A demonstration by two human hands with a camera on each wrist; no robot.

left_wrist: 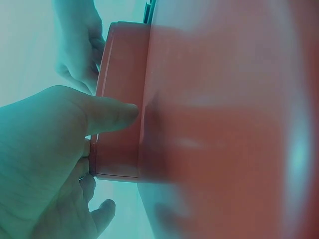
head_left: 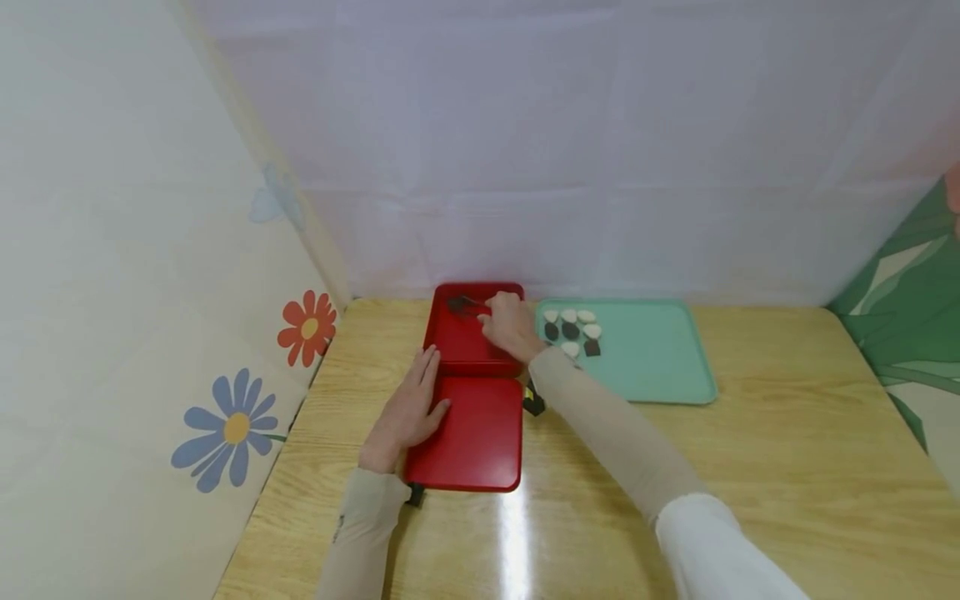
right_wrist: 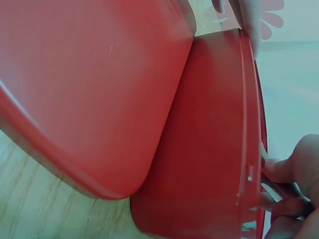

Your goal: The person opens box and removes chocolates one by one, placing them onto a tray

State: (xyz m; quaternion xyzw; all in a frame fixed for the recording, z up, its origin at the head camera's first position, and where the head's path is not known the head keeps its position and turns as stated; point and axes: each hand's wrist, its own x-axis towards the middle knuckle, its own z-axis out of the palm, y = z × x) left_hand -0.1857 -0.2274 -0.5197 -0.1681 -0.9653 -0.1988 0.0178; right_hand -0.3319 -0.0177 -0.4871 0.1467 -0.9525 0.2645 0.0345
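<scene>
A red open box point(head_left: 475, 364) stands by the back wall. In front of it lies a red lid-like tray point(head_left: 472, 442). My left hand point(head_left: 405, 417) is at the box's front left corner, fingers stretched along its side; the thumb point(left_wrist: 117, 115) lies at the front wall. My right hand point(head_left: 512, 323) reaches over the box's right side and grips metal tongs point(head_left: 472, 303) that point left into it. The tips look dark; whether they hold a piece is too small to tell. In the right wrist view the fingers point(right_wrist: 286, 172) pinch the tongs' arms behind the rim.
A mint green tray point(head_left: 652, 358) stands to the right of the box. On its left part lie several white pieces point(head_left: 592, 332) and dark pieces point(head_left: 571, 331), some rounded, one square point(head_left: 592, 347). A wooden table point(head_left: 772, 450) carries everything; a white cloth wall point(head_left: 555, 167) rises behind.
</scene>
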